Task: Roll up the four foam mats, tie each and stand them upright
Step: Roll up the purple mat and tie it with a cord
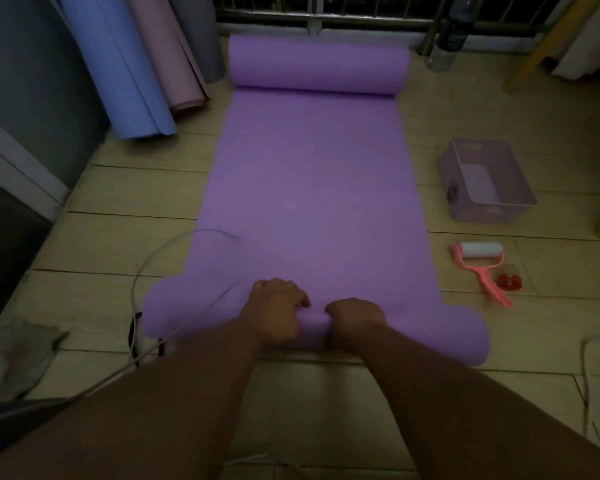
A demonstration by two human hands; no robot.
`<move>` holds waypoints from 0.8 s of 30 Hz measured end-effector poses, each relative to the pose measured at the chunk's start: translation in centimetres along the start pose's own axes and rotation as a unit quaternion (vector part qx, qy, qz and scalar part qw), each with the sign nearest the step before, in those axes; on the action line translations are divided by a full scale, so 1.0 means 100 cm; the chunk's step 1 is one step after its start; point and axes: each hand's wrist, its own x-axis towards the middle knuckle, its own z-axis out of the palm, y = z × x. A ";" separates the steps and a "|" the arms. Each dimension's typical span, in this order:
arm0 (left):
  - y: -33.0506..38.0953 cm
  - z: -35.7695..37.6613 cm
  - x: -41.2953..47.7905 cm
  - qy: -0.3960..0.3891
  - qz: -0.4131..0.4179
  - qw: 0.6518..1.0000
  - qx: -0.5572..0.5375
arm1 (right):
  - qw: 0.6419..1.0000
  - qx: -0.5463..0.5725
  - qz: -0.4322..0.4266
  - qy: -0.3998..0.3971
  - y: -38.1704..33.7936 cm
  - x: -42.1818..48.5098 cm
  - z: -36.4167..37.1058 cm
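Observation:
A purple foam mat lies along the wooden floor, curled into a roll at its far end and rolled at the near end too. My left hand and my right hand sit side by side on the near roll, fingers curled over its top, gripping it at the middle. Three rolled mats stand upright in the far left corner: a blue mat, a pink mat and a grey mat.
A pink plastic basket sits right of the mat. Nearer lie a pink lint roller and a red tape reel. A white cable loops at the mat's near left. A bottle stands by the back railing.

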 end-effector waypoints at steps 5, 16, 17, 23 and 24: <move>-0.001 0.010 0.003 -0.078 0.022 0.990 0.112 | 1.000 0.014 -0.001 -0.020 0.001 0.001 -0.007; -0.009 0.024 0.005 -0.124 -0.078 0.988 0.049 | 0.987 -0.057 -0.110 0.106 -0.005 -0.005 0.011; -0.009 0.024 0.006 -0.126 -0.073 0.988 0.046 | 0.988 -0.069 -0.106 0.086 -0.006 -0.006 0.014; -0.008 0.024 0.004 -0.156 -0.051 0.986 0.017 | 0.997 -0.034 -0.068 -0.015 -0.006 -0.002 0.010; -0.010 0.024 0.004 -0.145 -0.049 0.988 0.016 | 0.997 -0.033 -0.069 -0.021 -0.007 -0.001 0.007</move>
